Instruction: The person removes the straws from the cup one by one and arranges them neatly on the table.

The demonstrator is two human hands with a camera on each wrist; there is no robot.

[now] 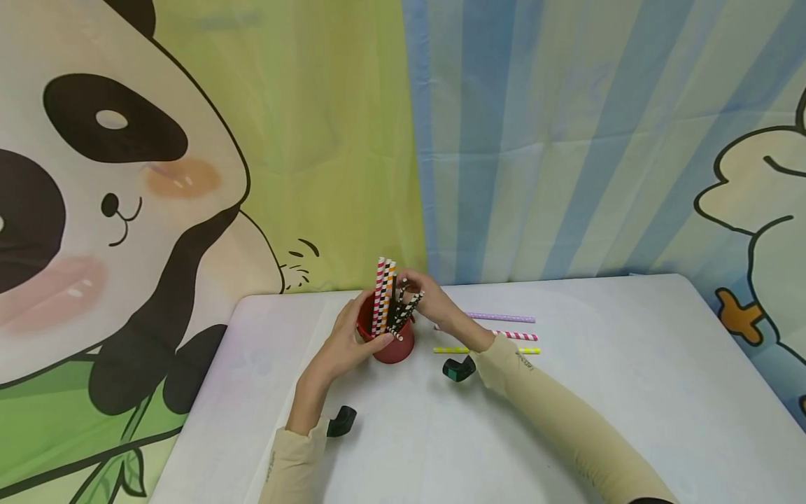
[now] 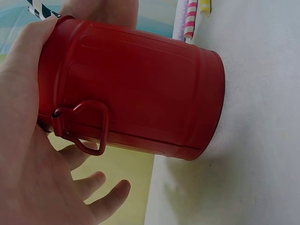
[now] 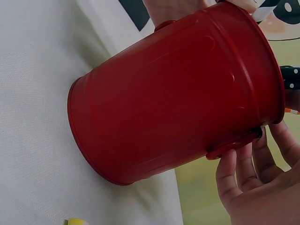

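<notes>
A small red metal bucket [image 1: 395, 351] is tilted with its mouth toward me, near the table's far edge. My left hand [image 1: 345, 343] grips its left side, thumb over the rim. A wire handle [image 2: 105, 131] hangs on its side. On the far right, my right hand [image 1: 434, 301] has its fingers curled at the rim and touches a side handle [image 3: 234, 144]; the thumb is largely hidden. Inside stand striped paper straws [image 1: 384, 297] in pink, black and orange. Several black straws with white dots [image 1: 408, 312] lean over the right side, close to the right hand.
Right of the bucket, a lilac straw [image 1: 504, 318], a pink striped straw [image 1: 519, 336] and a yellow straw [image 1: 450, 350] lie on the white tabletop [image 1: 403, 441]. Printed curtains [image 1: 504, 140] hang behind the table. Black wrist-worn devices [image 1: 342, 421] show at both cuffs.
</notes>
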